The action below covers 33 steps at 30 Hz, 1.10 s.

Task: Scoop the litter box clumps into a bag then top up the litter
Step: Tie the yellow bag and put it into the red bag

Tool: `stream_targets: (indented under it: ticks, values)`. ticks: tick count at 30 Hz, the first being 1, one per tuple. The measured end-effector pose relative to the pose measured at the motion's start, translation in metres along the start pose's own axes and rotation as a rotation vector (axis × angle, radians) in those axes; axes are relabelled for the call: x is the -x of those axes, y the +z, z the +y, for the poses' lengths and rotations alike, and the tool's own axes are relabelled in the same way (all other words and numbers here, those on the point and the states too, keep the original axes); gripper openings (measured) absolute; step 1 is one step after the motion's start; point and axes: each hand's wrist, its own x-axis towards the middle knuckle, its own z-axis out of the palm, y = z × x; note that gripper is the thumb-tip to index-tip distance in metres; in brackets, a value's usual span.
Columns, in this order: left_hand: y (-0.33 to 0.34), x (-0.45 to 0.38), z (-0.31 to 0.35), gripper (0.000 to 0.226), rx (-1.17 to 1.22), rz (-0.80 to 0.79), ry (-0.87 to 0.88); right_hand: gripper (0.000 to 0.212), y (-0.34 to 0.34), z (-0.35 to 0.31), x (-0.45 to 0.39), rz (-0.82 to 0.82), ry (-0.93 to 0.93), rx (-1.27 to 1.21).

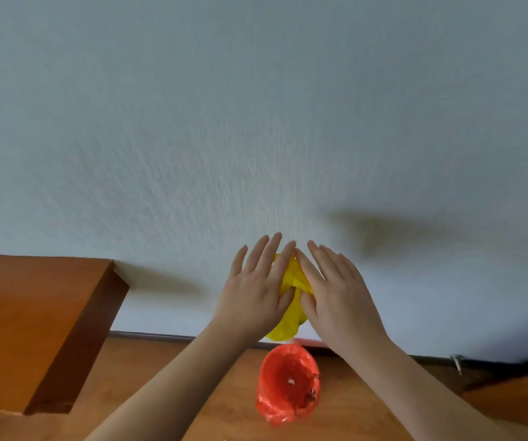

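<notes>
A crumpled yellow plastic bag is pressed between my two palms in front of the pale wall. My left hand lies on its left side and my right hand on its right, fingers straight and fingertips nearly meeting above it. Both thumbs rest on the front of the bag. Below them an open red plastic bag stands on the wooden floor, with a few small bits lying inside it. No litter box or scoop is in view.
A brown wooden piece of furniture juts from the wall at the left. A dark skirting board runs along the foot of the wall. A small metal door stop sits at the right by the skirting.
</notes>
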Motion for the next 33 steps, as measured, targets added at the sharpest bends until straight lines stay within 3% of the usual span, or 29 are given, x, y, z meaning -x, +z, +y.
stream_targets:
  ticks: [11, 22, 33]
  values:
    - [0.227, 0.041, -0.027, 0.063, 0.035, -0.069, -0.021, 0.056, 0.216, 0.036, 0.056, -0.110, 0.050, -0.044]
    - [0.475, 0.108, -0.042, 0.063, 0.021, -0.237, -0.071, 0.055, 0.449, 0.075, 0.139, -0.287, 0.027, 0.003]
    - [0.627, 0.153, -0.041, 0.062, 0.001, -0.464, -0.094, 0.053, 0.590, 0.112, 0.191, -0.510, -0.065, 0.075]
